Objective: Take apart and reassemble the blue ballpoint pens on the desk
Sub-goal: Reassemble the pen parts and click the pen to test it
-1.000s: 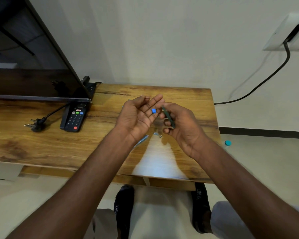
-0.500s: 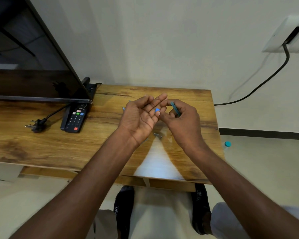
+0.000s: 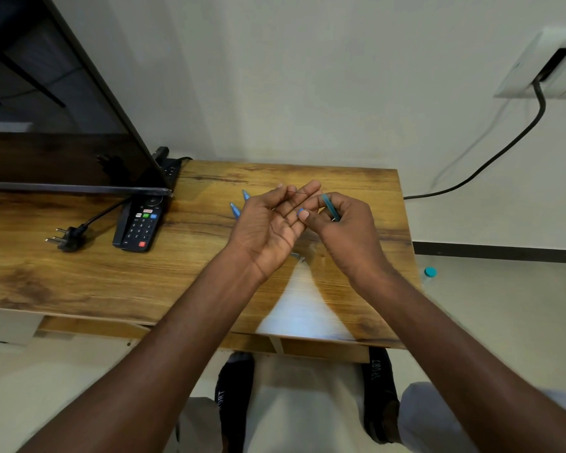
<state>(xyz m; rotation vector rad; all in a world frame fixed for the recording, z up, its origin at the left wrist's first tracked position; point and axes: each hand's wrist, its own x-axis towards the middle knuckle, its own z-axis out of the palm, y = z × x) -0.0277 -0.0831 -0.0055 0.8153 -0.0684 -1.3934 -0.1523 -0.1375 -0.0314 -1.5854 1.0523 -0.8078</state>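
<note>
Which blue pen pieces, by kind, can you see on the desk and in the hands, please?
Pointed blue pieces lying on the desk: 2
Blue pen barrel held in the right hand: 1
Small blue cap on the fingers of the left hand: 1
Total: 4

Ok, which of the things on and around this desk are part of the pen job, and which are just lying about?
Part of the job:
- pen barrel gripped in right hand
- small blue piece at left hand fingers
- two blue pen parts on desk
- small metal bit

Lying about:
- remote
- loose plug
- power strip
- teal cap on floor
</note>
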